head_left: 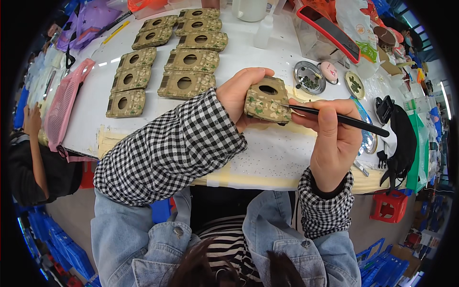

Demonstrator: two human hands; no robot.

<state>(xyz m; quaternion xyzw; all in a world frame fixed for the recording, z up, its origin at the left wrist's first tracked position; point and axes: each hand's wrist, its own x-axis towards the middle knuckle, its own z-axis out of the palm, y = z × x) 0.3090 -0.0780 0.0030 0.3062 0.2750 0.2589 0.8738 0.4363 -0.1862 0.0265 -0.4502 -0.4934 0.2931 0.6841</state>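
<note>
My left hand (235, 93) holds a camouflage-patterned model tank hull (262, 108) with a round hole in its top. Pinched between the fingers of my right hand (332, 143) is a pair of black tweezers (358, 123). Their tips touch or hover just over the hull's top, right of the hole; whether they grip a small part cannot be made out. Beyond my right hand, a round metal dish (296, 76) holds several small dark green pieces. A round lid (347, 87) nearby carries more green pieces. Several matching hulls (190, 59) stand in columns left of my hands.
A red-framed phone (330, 33) leans on a clear plastic box (311, 43). A white squeeze bottle (263, 32) stands at the back, a pink mesh pouch (69, 107) at left. Black straps (401, 143) hang over the right edge. Another person's arm (36, 143) is at far left.
</note>
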